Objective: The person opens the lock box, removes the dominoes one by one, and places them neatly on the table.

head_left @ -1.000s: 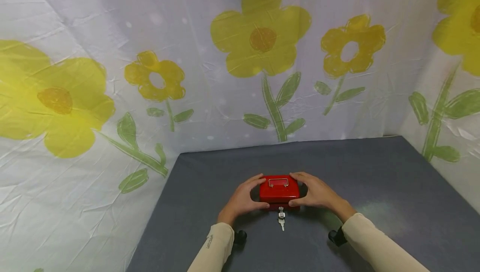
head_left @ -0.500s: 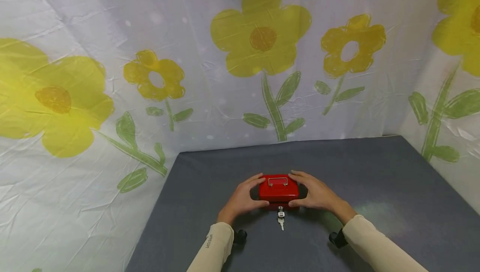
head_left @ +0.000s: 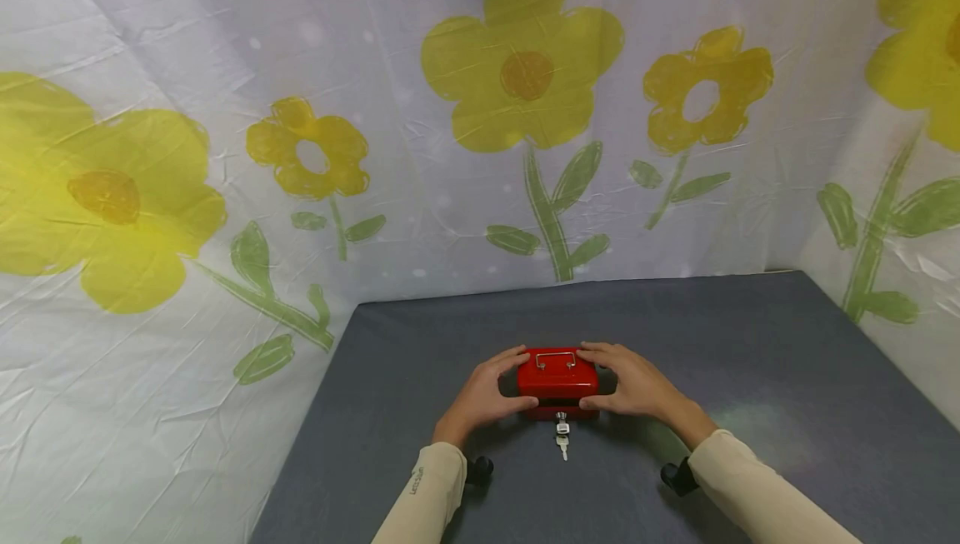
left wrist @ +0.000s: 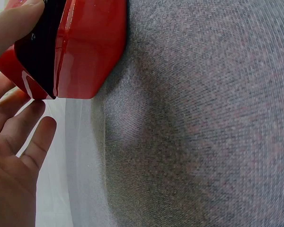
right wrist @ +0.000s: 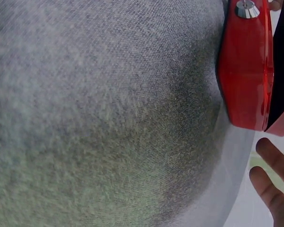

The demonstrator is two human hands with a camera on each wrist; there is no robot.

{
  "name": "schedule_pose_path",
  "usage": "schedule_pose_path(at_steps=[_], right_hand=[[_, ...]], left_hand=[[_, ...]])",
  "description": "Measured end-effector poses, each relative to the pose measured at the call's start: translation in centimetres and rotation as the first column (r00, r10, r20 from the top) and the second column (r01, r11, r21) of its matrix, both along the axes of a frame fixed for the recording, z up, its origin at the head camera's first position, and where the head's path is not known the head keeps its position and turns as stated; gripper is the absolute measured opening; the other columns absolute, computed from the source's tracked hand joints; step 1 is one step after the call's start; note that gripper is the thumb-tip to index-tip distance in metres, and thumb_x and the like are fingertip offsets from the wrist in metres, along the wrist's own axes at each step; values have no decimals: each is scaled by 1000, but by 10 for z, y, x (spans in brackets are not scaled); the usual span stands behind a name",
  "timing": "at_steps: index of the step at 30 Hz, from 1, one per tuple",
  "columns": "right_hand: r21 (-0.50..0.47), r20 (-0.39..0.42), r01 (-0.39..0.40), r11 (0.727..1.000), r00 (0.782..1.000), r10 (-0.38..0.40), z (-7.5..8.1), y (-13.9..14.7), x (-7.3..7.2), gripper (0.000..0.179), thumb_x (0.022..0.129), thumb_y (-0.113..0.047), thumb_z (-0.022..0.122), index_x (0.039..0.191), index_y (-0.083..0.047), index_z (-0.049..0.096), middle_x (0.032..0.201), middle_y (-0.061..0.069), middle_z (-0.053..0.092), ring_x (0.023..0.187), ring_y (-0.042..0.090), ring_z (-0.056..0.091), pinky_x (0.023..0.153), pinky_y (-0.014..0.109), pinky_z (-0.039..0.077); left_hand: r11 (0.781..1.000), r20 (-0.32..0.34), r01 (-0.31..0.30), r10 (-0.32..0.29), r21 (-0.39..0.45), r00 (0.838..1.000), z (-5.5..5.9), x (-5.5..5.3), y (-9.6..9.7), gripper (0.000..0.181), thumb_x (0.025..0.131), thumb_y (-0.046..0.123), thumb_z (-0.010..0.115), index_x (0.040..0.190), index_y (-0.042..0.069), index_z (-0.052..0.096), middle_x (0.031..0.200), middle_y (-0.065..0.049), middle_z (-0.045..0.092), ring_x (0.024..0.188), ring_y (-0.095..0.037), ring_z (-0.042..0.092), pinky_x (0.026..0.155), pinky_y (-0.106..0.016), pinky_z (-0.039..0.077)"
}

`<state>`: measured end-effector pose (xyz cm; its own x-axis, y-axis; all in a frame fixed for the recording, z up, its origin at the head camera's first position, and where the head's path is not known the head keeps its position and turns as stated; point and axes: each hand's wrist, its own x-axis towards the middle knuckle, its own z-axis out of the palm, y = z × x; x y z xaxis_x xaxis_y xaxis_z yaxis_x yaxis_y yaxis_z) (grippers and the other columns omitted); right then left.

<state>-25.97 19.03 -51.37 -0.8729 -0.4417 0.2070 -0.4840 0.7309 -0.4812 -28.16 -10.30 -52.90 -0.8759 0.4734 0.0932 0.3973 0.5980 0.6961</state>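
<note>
Box: the red cash box (head_left: 558,384) is stood upright on the dark grey bench (head_left: 431,344), between the two hands.
Lid: the lid (head_left: 540,389) is slightly raised at the front; a dark gap (left wrist: 41,59) is seen above the base.
Left hand: the lid's left end is gripped by the left hand (head_left: 485,395), thumb at the front edge, fingers over the top.
Right hand: the right end is gripped likewise by the right hand (head_left: 632,382).
Reason for grip: lid probably held at both ends so that it is swung evenly.
Lock and keys: keys (head_left: 562,442) are hung from the front lock (right wrist: 247,9), presumably left there for access.
Facing: lock side is turned toward the person; hinge judged to be at the far side, not visible.
Long axis: laid left to right, roughly parallel to the bench's far edge.
Handle: wire handle (head_left: 555,354) is mounted on the lid top.
</note>
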Motion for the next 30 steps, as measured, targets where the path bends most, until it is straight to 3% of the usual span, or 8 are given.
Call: schedule_pose_path(at_steps=[10,17,30], right_hand=[[-36,-20,22,999,1000,-22,1,2,2,75,81,-48,84,142,-11,61,148,12,58,136,42,53,108,67,40],[-55,-36,41,998,998,-43,1,3,4,76,81,-57,81,140,-14,62,143,12,62,111,29,67,92,56,55],[-123,-47,46,991,998,-52,-1,7,4,69,85,-53,78,139,-14,63,139,12,64,102,26,69,84,47,58]], left_hand=[[1000,-21,8,-7,27,1000,4,3,0,72,86,44,80,148,19,55,158,2,47,146,-24,46,110,-51,48],[999,-22,2,-1,35,1000,5,3,0,70,87,47,78,148,20,55,157,2,49,145,-25,46,109,-51,48],[994,7,-54,54,94,999,9,5,3,62,89,45,76,143,22,58,154,1,53,142,-26,49,109,-52,47]])
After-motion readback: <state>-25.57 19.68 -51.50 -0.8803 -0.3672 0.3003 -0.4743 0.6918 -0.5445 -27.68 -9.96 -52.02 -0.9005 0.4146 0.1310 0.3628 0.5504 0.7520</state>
